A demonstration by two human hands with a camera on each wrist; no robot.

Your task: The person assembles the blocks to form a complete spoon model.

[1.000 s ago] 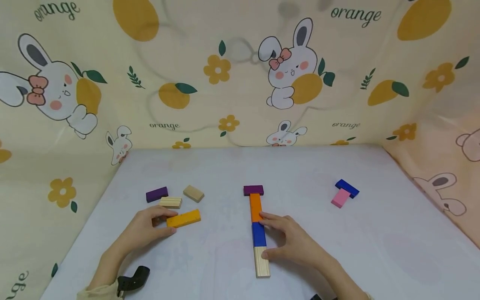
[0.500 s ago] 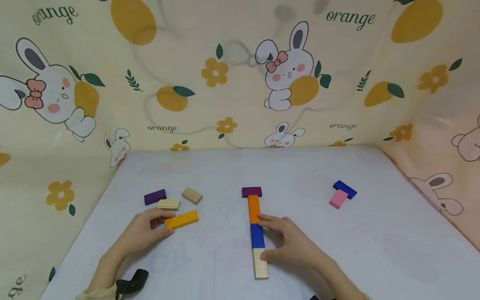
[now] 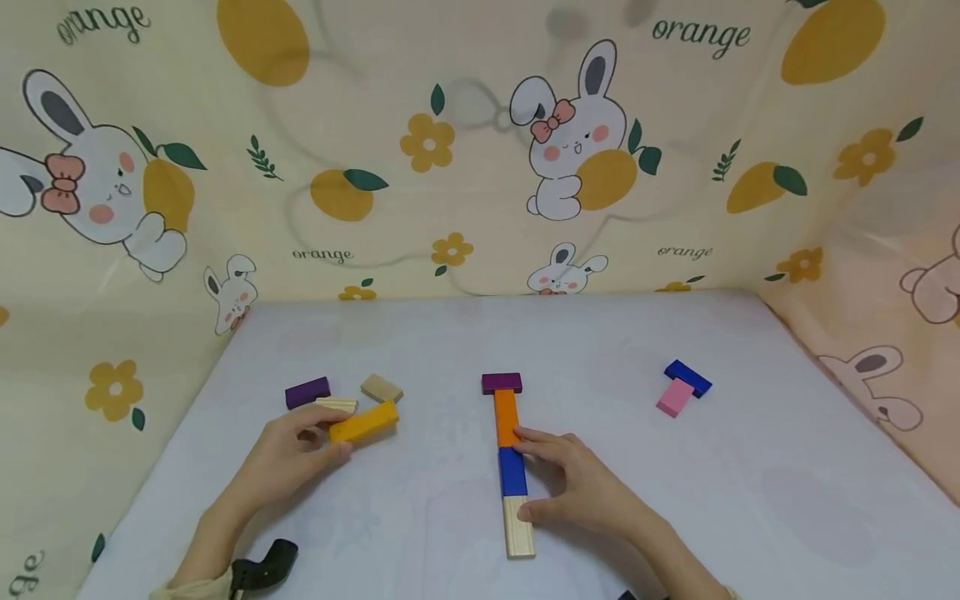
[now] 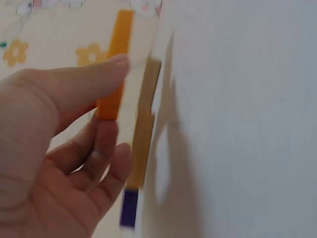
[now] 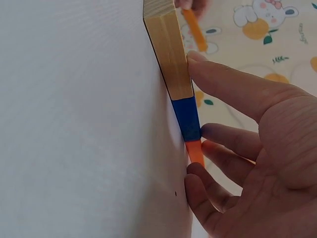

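Observation:
My left hand (image 3: 288,458) pinches a yellow wooden block (image 3: 365,423) by its near end, thumb on one side and fingers on the other. In the left wrist view the yellow block (image 4: 119,59) hangs above the table, with its shadow below. My right hand (image 3: 581,483) rests against the right side of a straight row of blocks, its fingers loosely spread. Its thumb touches the natural wood block (image 3: 519,529) and its fingertips lie near the join of the blue block (image 3: 513,472) and the orange block (image 3: 506,417). A purple block (image 3: 501,383) lies crosswise at the row's far end.
Behind my left hand lie a dark purple block (image 3: 307,392), a grooved natural wood block (image 3: 337,404), partly covered, and a plain wood block (image 3: 382,388). To the right, a pink block (image 3: 676,398) touches a blue block (image 3: 688,377). A printed cloth (image 3: 480,192) borders the white table.
My left hand has raised the yellow block off the table, tilting its far end upward. The right hand and the row have stayed in place; the head view has shifted slightly.

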